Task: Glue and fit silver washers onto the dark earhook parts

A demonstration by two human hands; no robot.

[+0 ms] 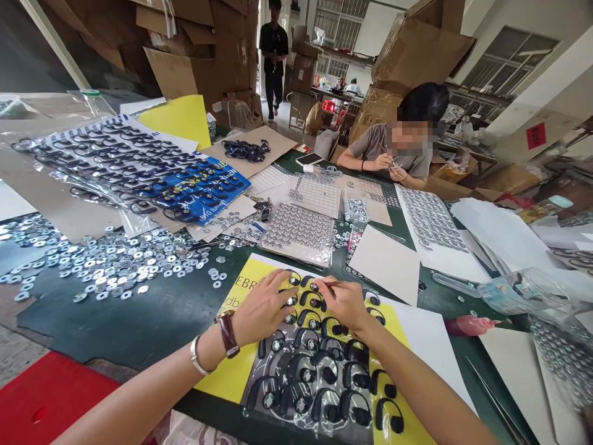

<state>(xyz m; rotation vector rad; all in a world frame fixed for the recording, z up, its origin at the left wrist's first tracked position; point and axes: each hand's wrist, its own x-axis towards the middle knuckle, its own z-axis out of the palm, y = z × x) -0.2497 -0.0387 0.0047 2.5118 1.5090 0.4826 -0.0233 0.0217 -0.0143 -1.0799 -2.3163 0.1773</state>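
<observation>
Rows of black ear hooks (pixel 328 376) lie on a clear plastic sheet over a yellow printed board (pixel 227 371). Several of them carry a small shiny metal disc. My left hand (pixel 264 303), with a watch and a bangle on its wrist, rests on the sheet's upper left, fingers spread over the hooks there. At the upper middle of the sheet, the fingers of my right hand (pixel 346 304) are pinched close beside one hook's round end. Whatever they hold is too small to make out.
Loose metal washers (pixel 139 262) cover the table's left side, below a stack of ear hook sheets (pixel 139 167). Ahead lies a tray of discs (pixel 299 228). On the right are a pink bottle (pixel 470 325) and long tweezers (pixel 495 398). A co-worker (pixel 393 148) sits opposite; another person (pixel 273 52) stands behind.
</observation>
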